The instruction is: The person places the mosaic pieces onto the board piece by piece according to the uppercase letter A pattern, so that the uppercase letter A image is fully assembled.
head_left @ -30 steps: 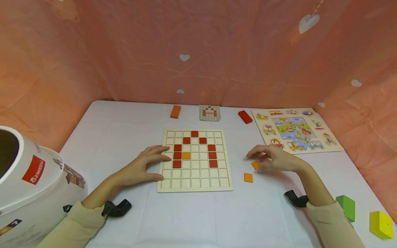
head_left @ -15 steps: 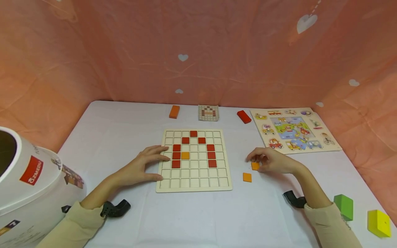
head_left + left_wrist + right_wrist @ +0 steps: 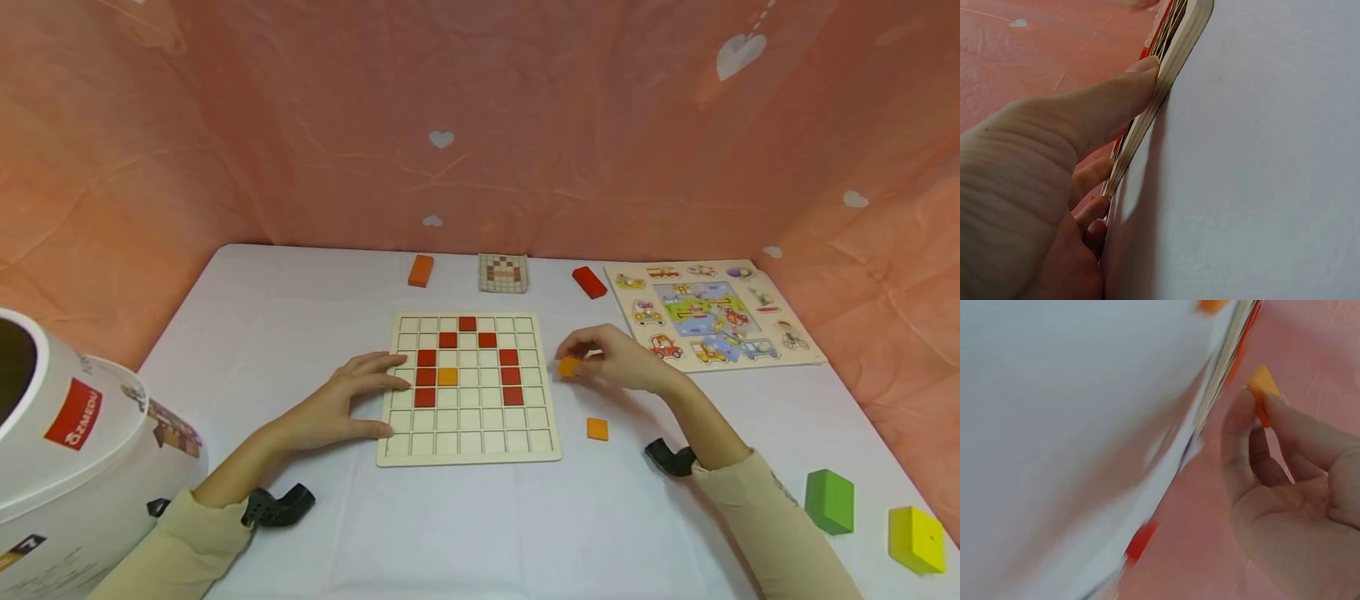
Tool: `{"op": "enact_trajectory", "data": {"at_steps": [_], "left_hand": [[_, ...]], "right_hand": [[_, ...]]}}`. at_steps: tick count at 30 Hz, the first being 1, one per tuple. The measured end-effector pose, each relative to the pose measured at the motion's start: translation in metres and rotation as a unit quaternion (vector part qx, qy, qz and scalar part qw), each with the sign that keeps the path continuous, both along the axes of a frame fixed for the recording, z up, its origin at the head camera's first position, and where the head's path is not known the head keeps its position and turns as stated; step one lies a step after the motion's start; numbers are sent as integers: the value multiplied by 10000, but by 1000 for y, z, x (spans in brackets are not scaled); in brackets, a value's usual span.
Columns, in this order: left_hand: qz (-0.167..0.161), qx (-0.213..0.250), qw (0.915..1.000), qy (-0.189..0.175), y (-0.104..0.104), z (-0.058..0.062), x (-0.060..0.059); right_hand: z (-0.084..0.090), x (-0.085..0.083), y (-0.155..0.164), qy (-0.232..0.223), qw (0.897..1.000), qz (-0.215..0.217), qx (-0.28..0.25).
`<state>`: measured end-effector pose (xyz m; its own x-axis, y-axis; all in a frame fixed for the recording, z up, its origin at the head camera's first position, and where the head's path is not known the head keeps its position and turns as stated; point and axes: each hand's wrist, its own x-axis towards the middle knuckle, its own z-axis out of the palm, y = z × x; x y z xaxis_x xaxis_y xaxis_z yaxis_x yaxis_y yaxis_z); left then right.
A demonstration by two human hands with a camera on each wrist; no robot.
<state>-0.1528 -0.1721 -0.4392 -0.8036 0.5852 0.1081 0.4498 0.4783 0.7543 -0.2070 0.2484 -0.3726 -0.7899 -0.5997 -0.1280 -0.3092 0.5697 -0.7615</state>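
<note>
- The bench (image 3: 300, 292) is covered in white, with pink cloth walls on three sides; wide bare stretches lie in front of and to the left of the grid board.
- A white drum (image 3: 67, 467) stands at the near left edge.
- The picture puzzle (image 3: 712, 312) lies at the far right, near the cloth wall.
- The grid board (image 3: 468, 433) lies flat in the middle, holding red tiles and one orange tile (image 3: 447, 377); most of its cells are bare.
- The left hand (image 3: 352, 400) rests on the board's left edge, fingers straight, thumb against the near corner, grasping nothing.
- The right hand (image 3: 622, 358) hangs just off the board's right edge, its grip pinching an orange square (image 3: 568, 367) between thumb and fingertips.
- A green block (image 3: 830, 500) and a yellow block (image 3: 917, 540) sit at the near right.
- A second orange square (image 3: 597, 428) lies loose, near the board's right edge.
</note>
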Motion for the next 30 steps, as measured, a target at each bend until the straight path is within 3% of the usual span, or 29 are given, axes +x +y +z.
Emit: {"op": "enact_trajectory", "data": {"at_steps": [5, 12, 22, 30], "left_hand": [[20, -35, 10000, -8, 0, -1, 0], [18, -51, 10000, 0, 0, -2, 0], [-13, -38, 10000, 54, -1, 0, 0], [-6, 0, 10000, 0, 0, 0, 0]], "right_hand": [[7, -14, -52, -113, 9983, 355, -450], [8, -26, -101, -47, 9955, 750, -578], [-1, -25, -126, -13, 9906, 1351, -187], [-1, -20, -133, 69, 9914, 1273, 299]]}}
